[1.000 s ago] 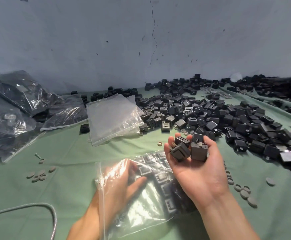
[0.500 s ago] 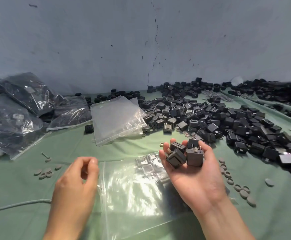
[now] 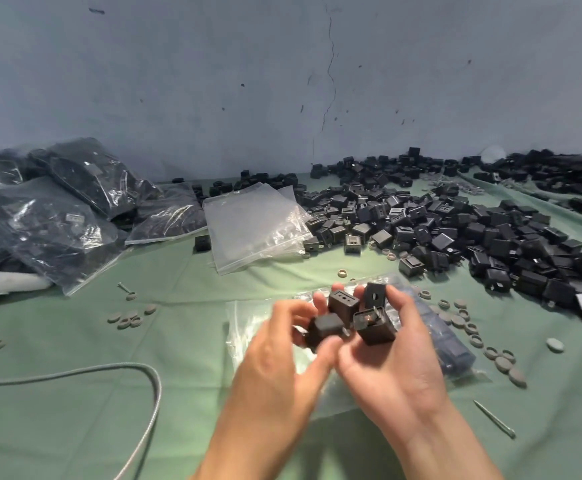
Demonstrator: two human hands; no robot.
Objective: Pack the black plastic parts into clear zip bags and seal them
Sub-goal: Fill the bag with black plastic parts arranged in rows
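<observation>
Left grip (image 3: 275, 362) pinched one matte boxy part (image 3: 324, 329); right grip (image 3: 393, 362) cupped three blocky black parts (image 3: 374, 327) over a crinkled clear bag (image 3: 244, 327).

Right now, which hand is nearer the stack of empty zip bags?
Left. The left hand is closer to the person than the stack of empty zip bags, slightly right of it; the right hand is farther right, holding black parts.
</observation>
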